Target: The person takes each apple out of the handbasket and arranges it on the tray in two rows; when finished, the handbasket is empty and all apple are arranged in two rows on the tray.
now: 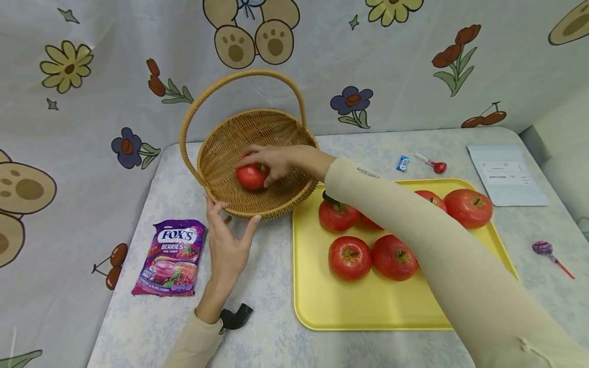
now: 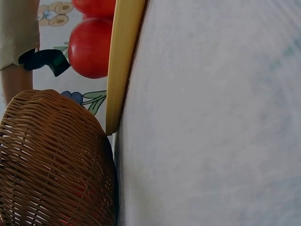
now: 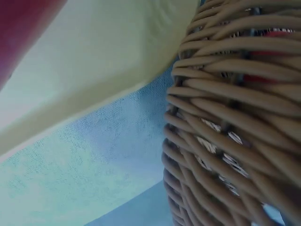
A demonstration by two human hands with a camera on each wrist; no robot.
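Observation:
A wicker basket [image 1: 276,134] with a tall handle stands at the back of the table. Inside it my right hand [image 1: 271,161] curls its fingers round a red apple [image 1: 250,177] on the basket's floor. My left hand [image 1: 227,240] rests against the basket's near rim with fingers and thumb spread. A yellow tray [image 1: 368,306] to the right holds several red apples [image 1: 349,257]. In the left wrist view the basket's wall [image 2: 51,160] and the tray's edge [image 2: 121,61] show, with an apple [image 2: 91,47] beyond. The right wrist view shows only the basket's weave [image 3: 235,117] and the tray [image 3: 108,61].
A purple Fox's candy bag [image 1: 172,258] lies left of my left hand. Behind the tray lie a small blue sweet [image 1: 403,163], a red lollipop [image 1: 434,165] and a paper sheet [image 1: 506,175]. A purple lollipop [image 1: 547,251] lies at the right. A flowered cloth hangs behind.

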